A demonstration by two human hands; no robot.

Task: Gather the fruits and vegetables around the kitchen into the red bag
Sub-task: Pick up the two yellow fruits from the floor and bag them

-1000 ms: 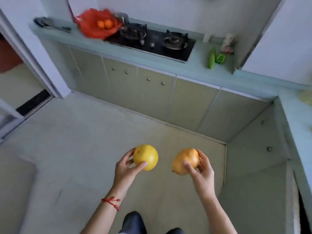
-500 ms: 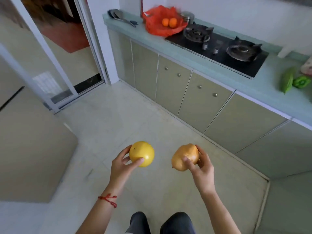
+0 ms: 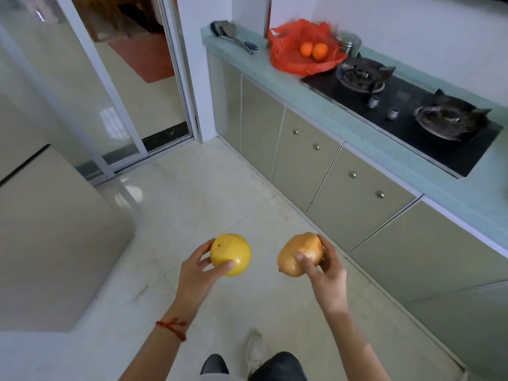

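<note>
Head view over the kitchen floor, left hand [image 3: 196,273] gripping a round yellow fruit [image 3: 231,254], right hand [image 3: 323,270] clutching a tan fruit [image 3: 299,254], red bag [image 3: 299,52] open on the counter [image 3: 343,125] beside the stove [image 3: 406,111], two oranges [image 3: 312,50] inside.

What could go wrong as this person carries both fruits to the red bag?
1. The left hand holds the round yellow fruit by fingertips only; it could slip onto the tiled floor.
2. The red bag sits beside the stove; a dropped fruit might roll out onto it.
3. With the right hand holding the orange-brown fruit, neither can steady the bag.
</note>
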